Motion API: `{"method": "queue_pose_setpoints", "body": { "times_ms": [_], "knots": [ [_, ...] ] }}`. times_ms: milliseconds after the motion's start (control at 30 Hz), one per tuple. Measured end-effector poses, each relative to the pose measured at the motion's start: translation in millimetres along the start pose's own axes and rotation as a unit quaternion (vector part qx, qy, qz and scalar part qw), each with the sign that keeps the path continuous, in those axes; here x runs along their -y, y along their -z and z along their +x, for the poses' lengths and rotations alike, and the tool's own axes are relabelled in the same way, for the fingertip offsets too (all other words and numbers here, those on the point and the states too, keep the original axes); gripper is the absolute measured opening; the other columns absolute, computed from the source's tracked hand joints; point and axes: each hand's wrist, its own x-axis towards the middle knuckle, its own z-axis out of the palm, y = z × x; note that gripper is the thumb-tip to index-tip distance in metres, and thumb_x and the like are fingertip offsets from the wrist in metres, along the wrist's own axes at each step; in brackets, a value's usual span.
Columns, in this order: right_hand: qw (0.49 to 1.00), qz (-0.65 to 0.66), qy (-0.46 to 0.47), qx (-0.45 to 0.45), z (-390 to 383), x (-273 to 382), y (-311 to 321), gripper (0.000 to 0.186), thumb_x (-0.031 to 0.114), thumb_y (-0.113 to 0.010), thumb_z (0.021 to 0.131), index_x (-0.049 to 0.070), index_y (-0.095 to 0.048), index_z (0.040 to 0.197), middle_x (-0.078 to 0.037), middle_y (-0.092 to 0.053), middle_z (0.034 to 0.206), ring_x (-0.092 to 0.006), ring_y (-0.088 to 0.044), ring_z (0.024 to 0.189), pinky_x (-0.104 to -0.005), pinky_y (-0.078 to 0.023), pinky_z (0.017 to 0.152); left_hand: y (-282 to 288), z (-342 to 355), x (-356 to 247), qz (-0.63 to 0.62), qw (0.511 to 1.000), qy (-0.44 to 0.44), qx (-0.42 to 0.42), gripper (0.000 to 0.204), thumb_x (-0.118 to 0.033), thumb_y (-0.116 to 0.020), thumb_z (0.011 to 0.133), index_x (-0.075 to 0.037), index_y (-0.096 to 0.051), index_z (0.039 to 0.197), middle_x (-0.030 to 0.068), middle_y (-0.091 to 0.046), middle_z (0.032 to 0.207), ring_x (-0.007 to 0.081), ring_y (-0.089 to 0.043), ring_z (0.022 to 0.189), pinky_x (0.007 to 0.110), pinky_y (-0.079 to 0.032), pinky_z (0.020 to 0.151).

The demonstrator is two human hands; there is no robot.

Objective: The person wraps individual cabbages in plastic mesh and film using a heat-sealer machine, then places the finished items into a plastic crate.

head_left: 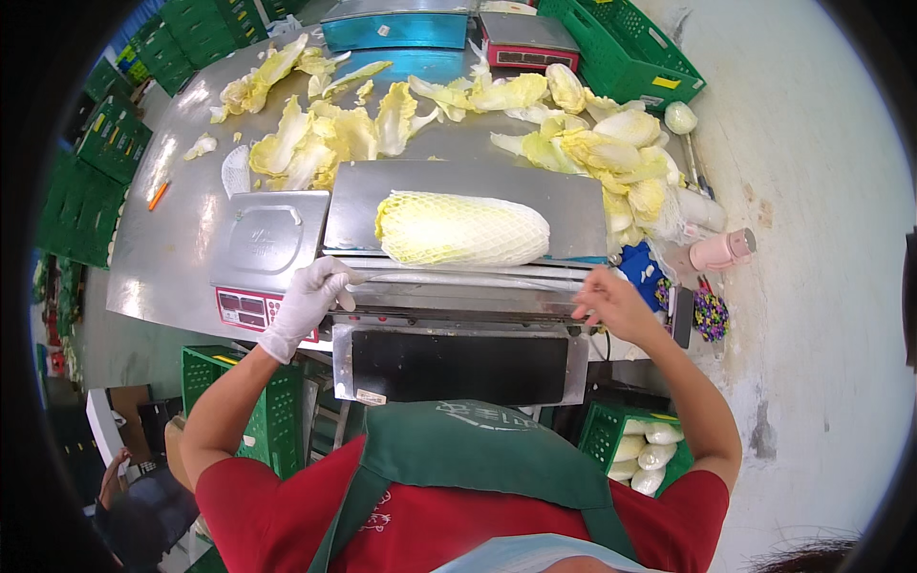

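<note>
A napa cabbage [463, 229] in a white foam net lies on its side on the metal top of a wrapping machine [478, 178]. Just in front of it, a strip of clear plastic film [458, 280] runs across the machine between my hands. My left hand [310, 304], in a white glove, is closed at the film's left end, beside a red-and-grey scale [272, 239]. At the right end my bare right hand [609, 304] pinches the film with bent fingers. Nearest my body is the machine's black plate [458, 367].
Loose yellow cabbage leaves [325, 143] litter the steel table [181, 248], with more leaves [626, 158] piled at right. A pink bottle [723, 251] stands near the wall. Green crates are at far right [621, 48] and below; one below right [597, 430] holds wrapped cabbages.
</note>
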Motion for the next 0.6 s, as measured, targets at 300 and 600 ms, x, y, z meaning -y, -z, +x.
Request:
{"method": "queue_pose_setpoints", "body": {
  "times_ms": [300,600],
  "knots": [
    [0.795,-0.425,0.399,-0.169,91.4,15.0,47.7,0.050,0.001,-0.064,0.085,0.008,-0.049,0.133,-0.021,-0.058,0.126,-0.0364,-0.059,0.116,-0.0393,-0.048,0.099,-3.5,77.1,-58.6,0.299,0.897,-0.326,-0.029,0.097,-0.032,-0.086,0.067,-0.009,-0.038,0.148,0.0272,-0.035,0.150,0.0361,-0.036,0.140,0.043,-0.035,0.113],
    [0.994,0.006,0.107,0.039,117.6,17.9,6.7,0.065,0.010,-0.073,0.083,0.004,-0.040,0.139,-0.016,-0.056,0.125,-0.0263,-0.061,0.108,-0.0372,-0.052,0.091,-18.7,128.4,-20.4,0.107,0.987,-0.122,0.004,0.060,-0.035,-0.076,0.082,-0.010,-0.057,0.133,0.0124,-0.063,0.119,0.0233,-0.060,0.116,0.032,-0.049,0.097]
  ]
}}
